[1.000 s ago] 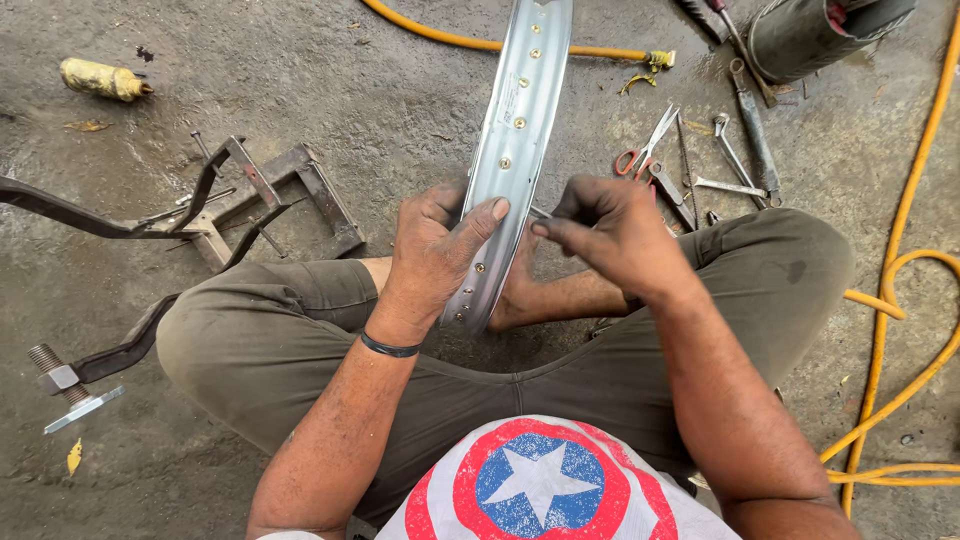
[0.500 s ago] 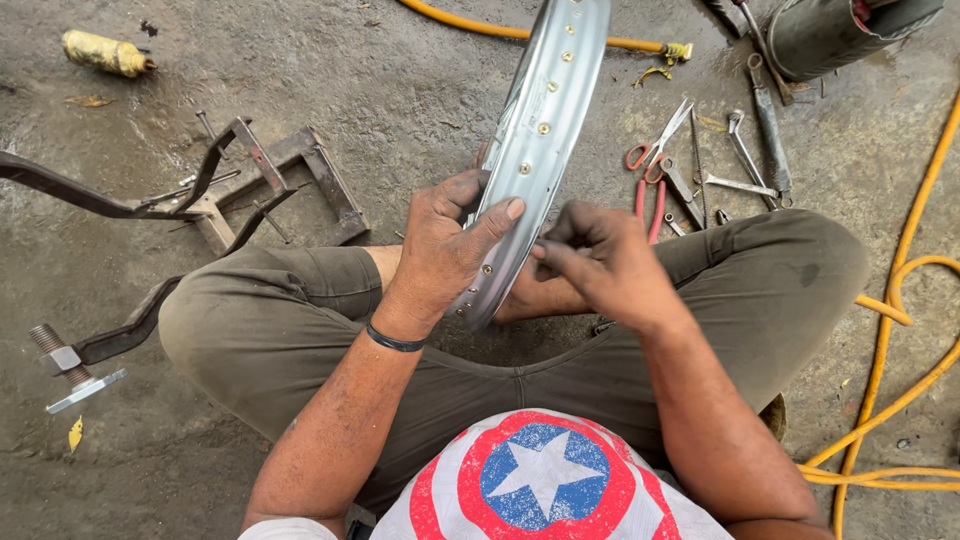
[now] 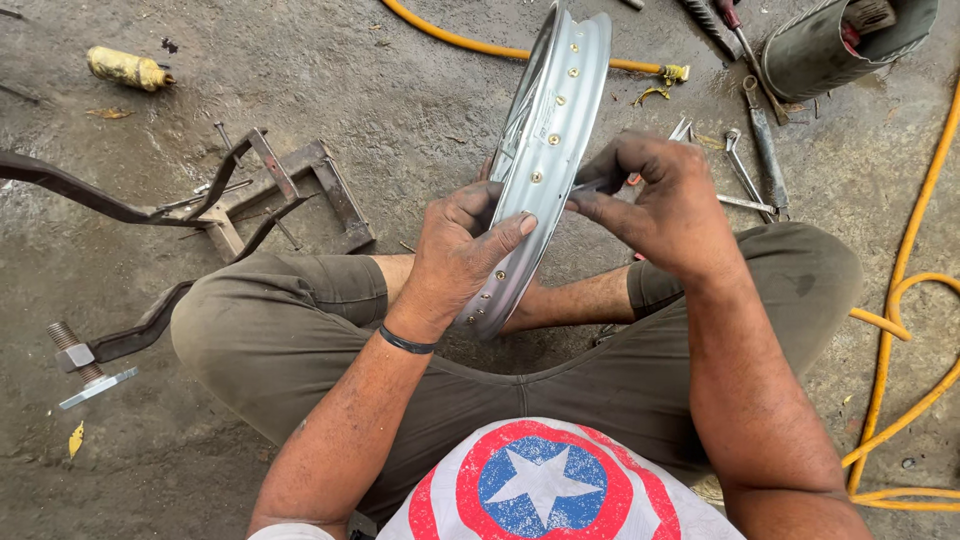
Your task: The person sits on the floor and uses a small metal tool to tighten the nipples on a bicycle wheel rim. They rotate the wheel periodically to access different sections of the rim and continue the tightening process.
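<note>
I sit cross-legged on a concrete floor with a silver wheel rim standing on edge between my knees. The rim has a row of small holes, some with brass nipples in them. My left hand grips the rim's lower part, thumb across its outer face. My right hand is at the rim's right edge, fingertips pinched on a thin metal spoke pointed at the rim.
A rusty metal stand and a bent bar with a bolt lie to the left. Wrenches and pliers lie behind my right hand, beside a metal bucket. An orange hose snakes along the right and top.
The rim has been lifted and turned, standing higher in view. My right hand rose with it and now pinches a spoke at the rim's edge.
</note>
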